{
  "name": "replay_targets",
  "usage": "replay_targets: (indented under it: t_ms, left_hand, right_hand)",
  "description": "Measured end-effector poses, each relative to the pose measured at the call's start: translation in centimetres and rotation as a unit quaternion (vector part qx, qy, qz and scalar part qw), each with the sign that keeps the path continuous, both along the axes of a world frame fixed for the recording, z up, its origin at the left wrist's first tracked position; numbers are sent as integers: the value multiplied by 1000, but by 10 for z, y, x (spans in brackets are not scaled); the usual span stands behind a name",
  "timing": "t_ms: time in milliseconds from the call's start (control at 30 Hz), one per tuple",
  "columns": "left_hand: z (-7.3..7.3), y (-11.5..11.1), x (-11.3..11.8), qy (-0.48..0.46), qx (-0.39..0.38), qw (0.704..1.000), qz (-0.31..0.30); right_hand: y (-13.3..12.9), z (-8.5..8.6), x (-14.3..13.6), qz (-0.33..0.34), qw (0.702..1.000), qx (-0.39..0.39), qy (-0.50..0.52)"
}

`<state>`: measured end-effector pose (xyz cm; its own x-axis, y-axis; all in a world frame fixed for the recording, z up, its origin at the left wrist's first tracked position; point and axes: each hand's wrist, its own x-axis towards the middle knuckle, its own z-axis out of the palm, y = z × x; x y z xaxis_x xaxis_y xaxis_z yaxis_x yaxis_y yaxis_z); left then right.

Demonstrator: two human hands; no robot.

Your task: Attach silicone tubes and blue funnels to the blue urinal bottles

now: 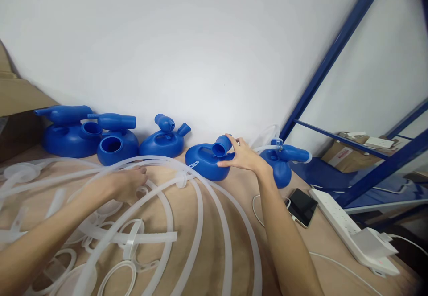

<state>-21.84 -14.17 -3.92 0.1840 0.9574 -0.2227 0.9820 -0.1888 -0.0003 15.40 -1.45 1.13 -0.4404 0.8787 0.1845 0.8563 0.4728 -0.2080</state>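
My right hand (243,154) is around the right end of a blue plastic urinal bottle (207,164), its thumb low on the body and its fingers at the blue cylindrical piece (220,146) with an open mouth. A small translucent strap (194,165) lies against this bottle's front. At the left, my left hand (132,182) reaches down among translucent tubes (200,207) and clear plastic parts. Its fingers are curled and partly hidden, so what they hold cannot be made out. Clear rings and caps (118,278) lie in front of it.
Several more blue bottles (162,144) with blue spout pieces stand along the wall. One at the right (279,171) has a tube attached. A phone (302,207), a white power strip (351,229) and a blue metal rack (327,59) are at the right. A cardboard box (20,95) stands left.
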Motion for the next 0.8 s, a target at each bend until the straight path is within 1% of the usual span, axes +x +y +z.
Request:
replay_targets:
  t_ms: [67, 100, 133, 200, 233, 267, 300, 333, 367, 433, 467, 533, 567, 600, 667, 733, 800]
  left_hand:
    - [9, 1, -4, 17, 8, 1000, 6]
    - [16, 1, -7, 25, 15, 999, 15]
    - [22, 1, -10, 31, 24, 999, 28]
    - [35, 0, -16, 41, 48, 997, 47]
    - [40, 0, -17, 30, 69, 996, 48]
    - [44, -1, -17, 2, 99, 994, 43]
    - [46, -1, -16, -46, 134, 989, 35]
    - [47, -1, -12, -113, 168, 979, 28]
    - [46, 0, -5, -190, 198, 961, 25]
    - [41, 3, 14, -334, 229, 914, 37]
    - [38, 6, 25, -390, 233, 890, 48]
    - [32, 16, 50, -466, 235, 850, 63]
    - [30, 22, 61, -490, 234, 837, 61]
    - [28, 29, 72, -506, 229, 830, 54]
    - [25, 43, 88, -525, 208, 825, 32]
    - [23, 54, 97, -535, 180, 825, 12]
    - [21, 61, 102, -550, 150, 822, -1]
  right_hand:
    - [-1, 5, 6, 25, 1000, -18, -2]
    - [0, 7, 8, 35, 999, -13, 6]
    - [1, 8, 10, 43, 999, 7, 18]
    - [5, 5, 10, 63, 994, 71, 46]
    - [8, 3, 10, 76, 991, 93, 63]
    - [10, 1, 8, 88, 988, 98, 83]
    - [13, -2, 6, 99, 985, 90, 106]
    - [15, -5, 4, 110, 983, 73, 130]
    - [16, -6, 2, 118, 980, 59, 151]
    - [15, -7, -2, 122, 977, 58, 165]
    - [13, -5, -4, 121, 978, 66, 157]
    - [8, -1, -8, 113, 983, 73, 127]
    - [5, 1, -10, 106, 985, 75, 112]
    - [3, 2, -12, 100, 987, 75, 101]
    - [0, 4, -16, 98, 989, 69, 90]
    - [-2, 3, -19, 108, 988, 63, 89]
    - [-2, 2, -21, 120, 986, 60, 94]
